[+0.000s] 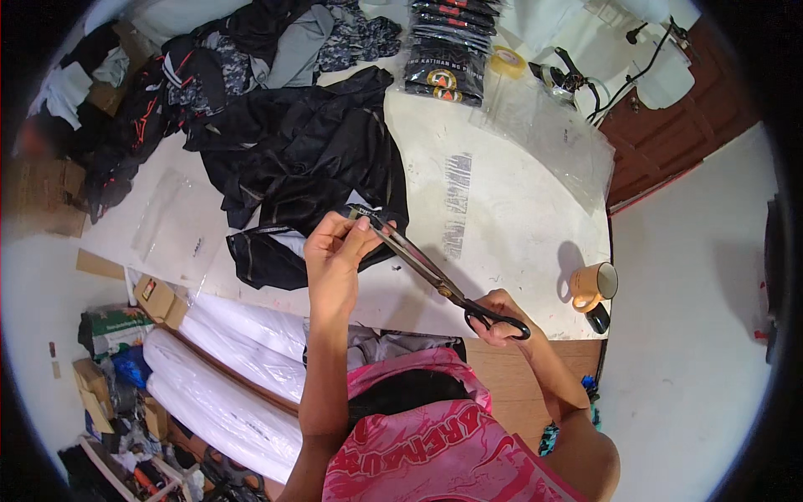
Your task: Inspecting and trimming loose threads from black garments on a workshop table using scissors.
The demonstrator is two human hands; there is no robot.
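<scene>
A black garment (301, 163) lies crumpled on the white table in front of me. My left hand (342, 245) pinches its edge near a collar label with writing. With my right hand (499, 317) I hold the black handles of large fabric scissors (444, 290). The scissors' blades are slightly apart and reach up to the cloth beside my left fingertips. Whether the tips touch the fabric or a thread cannot be told.
Folded, bagged black shirts (446, 63) stand at the back beside a tape roll (507, 61) and clear plastic bags (552, 138). More garments (188, 81) are heaped at the back left. An orange mug (593, 285) stands at the right edge; white wrapped rolls (219, 383) lie below left.
</scene>
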